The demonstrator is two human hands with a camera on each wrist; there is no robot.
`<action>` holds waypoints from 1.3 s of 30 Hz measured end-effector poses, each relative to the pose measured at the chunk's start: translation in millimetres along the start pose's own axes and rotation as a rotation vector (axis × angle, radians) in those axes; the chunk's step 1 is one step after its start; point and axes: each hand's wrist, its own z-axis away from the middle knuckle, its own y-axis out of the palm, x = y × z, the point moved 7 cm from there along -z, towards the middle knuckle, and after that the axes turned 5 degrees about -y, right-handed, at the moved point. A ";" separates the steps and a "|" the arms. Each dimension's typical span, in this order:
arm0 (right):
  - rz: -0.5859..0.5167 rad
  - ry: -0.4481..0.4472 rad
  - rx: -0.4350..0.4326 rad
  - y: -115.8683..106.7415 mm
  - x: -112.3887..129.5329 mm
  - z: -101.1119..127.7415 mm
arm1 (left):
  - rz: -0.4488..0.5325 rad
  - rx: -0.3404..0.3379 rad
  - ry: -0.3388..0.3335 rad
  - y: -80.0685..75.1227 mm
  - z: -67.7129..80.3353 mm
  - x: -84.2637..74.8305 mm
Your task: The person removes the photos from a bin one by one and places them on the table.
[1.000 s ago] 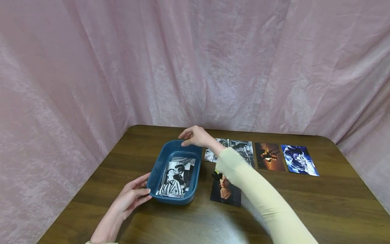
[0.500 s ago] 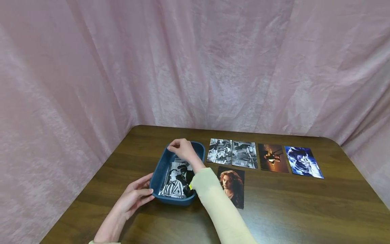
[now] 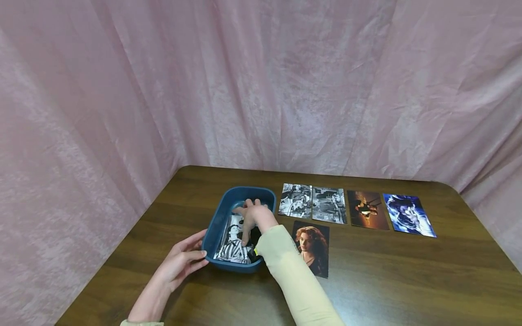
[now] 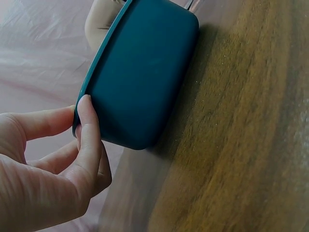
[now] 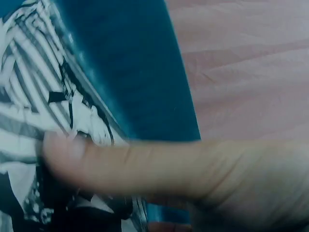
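The right hand [image 3: 254, 216] reaches into the blue tray [image 3: 216, 226], fingers pressed flat on the black-and-white photo [image 3: 232, 246]; the left hand [image 3: 179, 265] steadies the rim with straight fingertips. Risk: pressing fingers could crease the photo or shift the tray.

A blue plastic tub [image 3: 228, 213] on the table holds a black-and-white photo [image 3: 233, 246].

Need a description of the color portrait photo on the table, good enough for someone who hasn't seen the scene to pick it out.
On the brown wooden table, find the blue tub and the row of four photos to its right. The portrait photo lies alone in front of that row, beside the tub. It alone shows a close-up of one red-haired person on a dark background.
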 end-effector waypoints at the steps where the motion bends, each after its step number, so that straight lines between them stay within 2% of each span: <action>1: -0.002 0.014 -0.006 -0.1 -0.9 0.4 | 0.003 0.002 0.003 0.2 -0.1 -0.6; 6: -0.019 0.112 -0.051 -2.1 -6.4 1.1 | 0.006 0.020 0.019 0.9 0.1 -1.7; 13: 0.017 0.212 -0.079 -6.0 -9.7 0.0 | 0.014 -0.004 0.014 -1.2 0.9 0.7; 17: 0.038 0.211 -0.104 -7.8 -10.3 -0.7 | 0.016 -0.005 0.008 -0.9 1.7 0.7; 23: 0.009 0.195 -0.158 -9.4 -12.7 -2.6 | 0.023 -0.006 -0.001 0.6 1.6 0.0; 34: 0.049 0.202 -0.123 -8.6 -15.6 -6.4 | 0.004 -0.015 -0.003 0.0 1.2 -0.9; 39: -0.029 0.172 -0.177 -10.4 -12.6 -7.3 | 0.011 -0.019 -0.004 -0.2 0.6 -0.1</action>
